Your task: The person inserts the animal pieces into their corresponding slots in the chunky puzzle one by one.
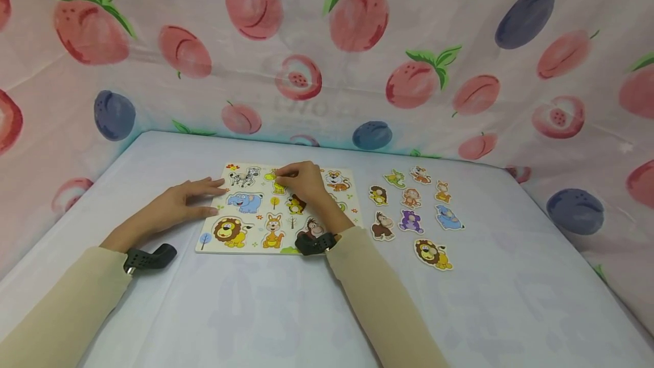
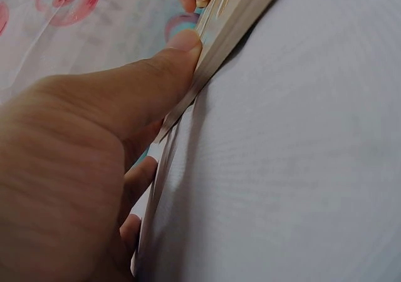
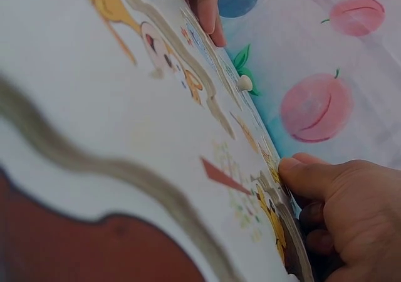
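A wooden animal puzzle board lies flat on the table. At its upper middle my right hand pinches the yellow giraffe piece with thumb and fingers, over the giraffe picture. In the right wrist view the right hand is low against the board, and its fingertips are partly hidden. My left hand rests at the board's left edge, fingers extended. The left wrist view shows its thumb on the board's rim. A zebra is at the board's upper left, where a white knob stands up.
Several loose animal pieces lie right of the board, among them a lion, a blue elephant, a purple bear, a gorilla and a tiger. A fruit-print cloth hangs behind the white table.
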`<state>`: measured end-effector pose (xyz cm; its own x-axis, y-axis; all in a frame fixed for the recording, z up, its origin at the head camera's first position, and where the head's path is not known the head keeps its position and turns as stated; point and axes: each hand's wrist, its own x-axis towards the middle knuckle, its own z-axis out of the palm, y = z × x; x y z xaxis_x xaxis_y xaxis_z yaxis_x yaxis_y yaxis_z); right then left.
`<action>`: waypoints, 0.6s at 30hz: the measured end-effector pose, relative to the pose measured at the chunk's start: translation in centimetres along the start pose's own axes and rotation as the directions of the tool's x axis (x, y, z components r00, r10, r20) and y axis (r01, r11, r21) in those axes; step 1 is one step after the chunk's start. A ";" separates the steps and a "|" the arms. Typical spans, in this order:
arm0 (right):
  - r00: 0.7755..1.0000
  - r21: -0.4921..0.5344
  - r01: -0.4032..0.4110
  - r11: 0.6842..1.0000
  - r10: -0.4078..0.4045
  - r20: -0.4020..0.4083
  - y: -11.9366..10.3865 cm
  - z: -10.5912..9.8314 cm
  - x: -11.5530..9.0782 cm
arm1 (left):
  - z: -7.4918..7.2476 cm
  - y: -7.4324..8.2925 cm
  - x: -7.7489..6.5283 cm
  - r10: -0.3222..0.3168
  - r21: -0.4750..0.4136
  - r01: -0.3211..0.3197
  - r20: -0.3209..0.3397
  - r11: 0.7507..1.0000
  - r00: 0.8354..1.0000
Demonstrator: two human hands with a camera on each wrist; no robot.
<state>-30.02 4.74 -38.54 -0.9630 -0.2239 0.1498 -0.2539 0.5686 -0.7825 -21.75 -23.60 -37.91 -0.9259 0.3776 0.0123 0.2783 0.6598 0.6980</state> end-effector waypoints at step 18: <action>0.999 -0.027 0.030 0.999 -0.030 0.030 0.0 -0.3 0.0 | 0.0 0.1 -0.1 0.000 0.001 0.000 0.001 1.000 1.000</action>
<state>-30.08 4.95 -38.41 -0.9519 -0.2646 0.1543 -0.2854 0.5830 -0.7607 -21.61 -23.57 -37.85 -0.9259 0.3777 0.0114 0.2781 0.6605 0.6974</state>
